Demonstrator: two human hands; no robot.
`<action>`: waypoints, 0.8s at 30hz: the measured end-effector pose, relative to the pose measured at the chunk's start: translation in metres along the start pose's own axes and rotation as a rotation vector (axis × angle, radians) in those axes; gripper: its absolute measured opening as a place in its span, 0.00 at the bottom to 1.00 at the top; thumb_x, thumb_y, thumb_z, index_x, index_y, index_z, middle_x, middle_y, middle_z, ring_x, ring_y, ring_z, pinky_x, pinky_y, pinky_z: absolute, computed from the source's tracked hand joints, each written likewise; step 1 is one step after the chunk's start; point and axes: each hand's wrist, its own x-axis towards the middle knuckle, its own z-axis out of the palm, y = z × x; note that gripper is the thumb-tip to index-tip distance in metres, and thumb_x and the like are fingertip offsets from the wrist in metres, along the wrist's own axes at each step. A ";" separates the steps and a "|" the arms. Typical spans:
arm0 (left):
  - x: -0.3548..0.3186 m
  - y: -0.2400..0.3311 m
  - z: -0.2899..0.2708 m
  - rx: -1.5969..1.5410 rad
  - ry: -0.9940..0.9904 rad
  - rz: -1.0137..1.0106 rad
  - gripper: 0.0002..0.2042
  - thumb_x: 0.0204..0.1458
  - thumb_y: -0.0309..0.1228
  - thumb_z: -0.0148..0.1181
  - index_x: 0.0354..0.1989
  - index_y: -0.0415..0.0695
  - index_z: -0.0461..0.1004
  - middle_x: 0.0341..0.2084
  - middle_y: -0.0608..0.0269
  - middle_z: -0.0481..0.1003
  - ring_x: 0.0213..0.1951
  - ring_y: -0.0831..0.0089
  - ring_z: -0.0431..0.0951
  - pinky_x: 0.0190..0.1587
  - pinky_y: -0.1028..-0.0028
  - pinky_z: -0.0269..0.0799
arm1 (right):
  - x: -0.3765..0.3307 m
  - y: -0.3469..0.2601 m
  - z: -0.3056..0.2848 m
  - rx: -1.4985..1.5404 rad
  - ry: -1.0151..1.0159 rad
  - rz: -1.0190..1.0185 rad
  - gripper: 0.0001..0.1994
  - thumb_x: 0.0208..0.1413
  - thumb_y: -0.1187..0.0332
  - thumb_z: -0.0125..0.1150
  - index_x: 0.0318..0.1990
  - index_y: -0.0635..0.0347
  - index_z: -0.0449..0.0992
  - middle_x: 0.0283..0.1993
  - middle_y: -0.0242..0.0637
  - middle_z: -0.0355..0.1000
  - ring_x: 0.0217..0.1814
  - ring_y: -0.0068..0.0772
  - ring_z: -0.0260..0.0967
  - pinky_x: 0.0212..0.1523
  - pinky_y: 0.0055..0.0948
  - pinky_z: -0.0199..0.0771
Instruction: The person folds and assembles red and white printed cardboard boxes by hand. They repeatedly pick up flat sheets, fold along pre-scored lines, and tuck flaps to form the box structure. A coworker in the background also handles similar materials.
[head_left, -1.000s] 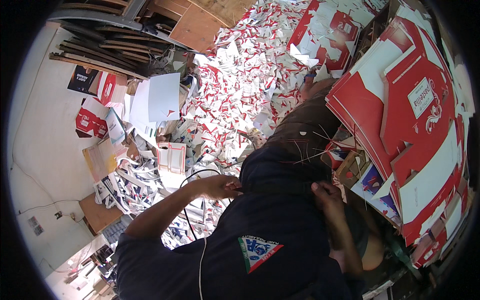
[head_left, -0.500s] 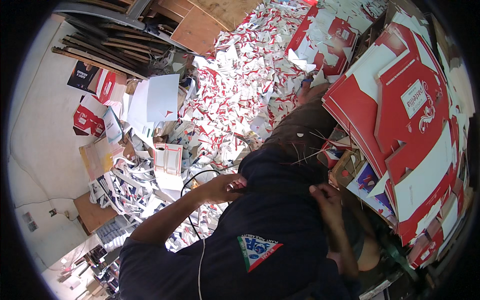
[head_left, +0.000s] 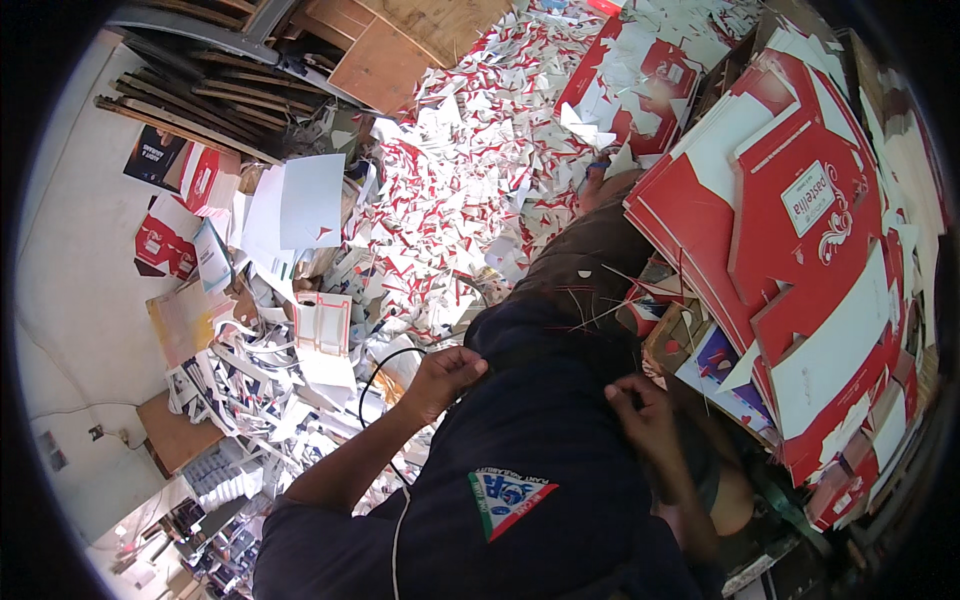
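Observation:
My left hand [head_left: 447, 382] is closed in a pinch at the left side of the dark shirt [head_left: 555, 430] I wear. Its fingertips meet the cloth edge, and whatever they hold is hidden. On the other side of my waist, my right hand [head_left: 645, 412] has its fingers curled in beside the shirt, thumb toward the cloth. What lies inside that grip does not show. A black cable [head_left: 366, 385] loops beside my left wrist, and a white cord [head_left: 399, 540] runs down the shirt. Dark trousers [head_left: 585, 245] cover my outstretched leg.
To the right rises a tall stack of red-and-white printed cardboard sheets [head_left: 800, 220]. Paper scraps [head_left: 450, 200] cover the floor ahead. Several thin sticks [head_left: 610, 300] stick out near my leg. At left are cartons [head_left: 165, 240], white sheets [head_left: 312, 205] and wooden slats [head_left: 190, 120].
My left hand has turned and its fingers have drawn together at the shirt's edge. My right hand has shifted slightly left and lower. The whole view has moved a little.

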 end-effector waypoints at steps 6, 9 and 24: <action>0.008 0.012 0.008 -0.004 -0.044 0.038 0.08 0.61 0.33 0.67 0.37 0.40 0.79 0.30 0.72 0.78 0.32 0.86 0.74 0.38 0.82 0.69 | 0.030 -0.012 0.029 -0.124 -0.069 -0.328 0.09 0.59 0.64 0.70 0.41 0.57 0.81 0.34 0.32 0.73 0.33 0.25 0.67 0.34 0.27 0.66; 0.004 0.024 0.021 0.135 -0.044 0.046 0.08 0.61 0.33 0.67 0.37 0.40 0.80 0.30 0.71 0.78 0.32 0.86 0.74 0.38 0.82 0.70 | 0.051 -0.037 0.036 -0.273 -0.111 -0.718 0.11 0.52 0.68 0.74 0.43 0.56 0.81 0.36 0.34 0.72 0.38 0.30 0.69 0.41 0.29 0.67; 0.008 0.020 0.010 0.114 -0.166 -0.057 0.08 0.61 0.32 0.65 0.43 0.41 0.78 0.36 0.70 0.78 0.38 0.84 0.75 0.44 0.79 0.72 | 0.093 -0.036 0.073 -0.307 -0.525 -0.614 0.22 0.44 0.58 0.79 0.46 0.54 0.82 0.42 0.30 0.78 0.44 0.34 0.66 0.48 0.33 0.70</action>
